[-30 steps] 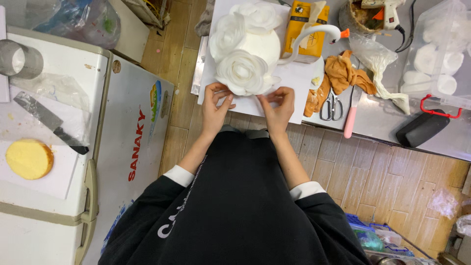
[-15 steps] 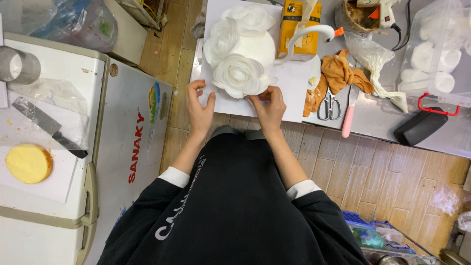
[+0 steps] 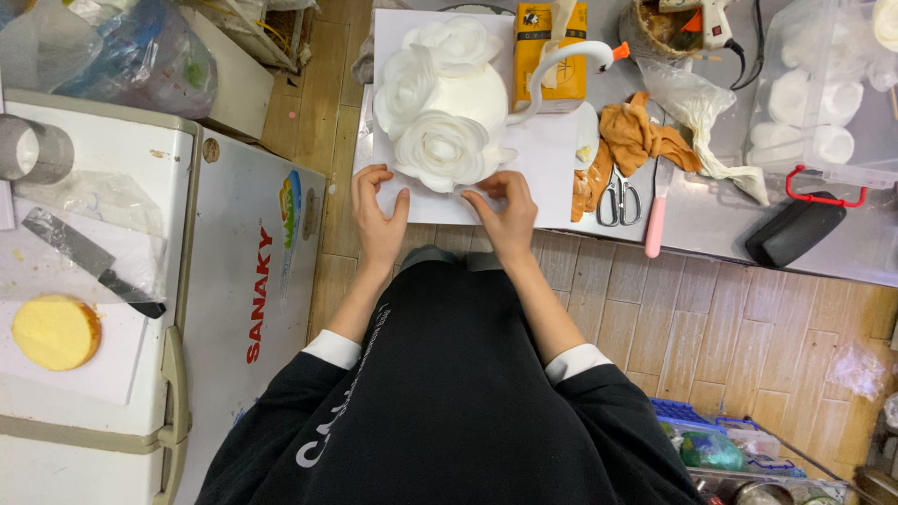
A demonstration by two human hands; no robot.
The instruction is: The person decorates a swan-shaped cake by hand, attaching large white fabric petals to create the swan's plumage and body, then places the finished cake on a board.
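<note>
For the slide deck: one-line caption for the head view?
Both hands, left hand and right hand, at the near edge of a white flower-covered swan cake on its white board.

White flower's (image 3: 447, 150) near edge hides both hands' fingertips.

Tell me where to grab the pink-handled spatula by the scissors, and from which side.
Grip the pink-handled spatula by its pink handle, coming from the near table edge. The handle end points toward the person and reaches the edge, with bare table on its right. The blade end lies up by the orange cloth, and the scissors crowd its left side.
</note>
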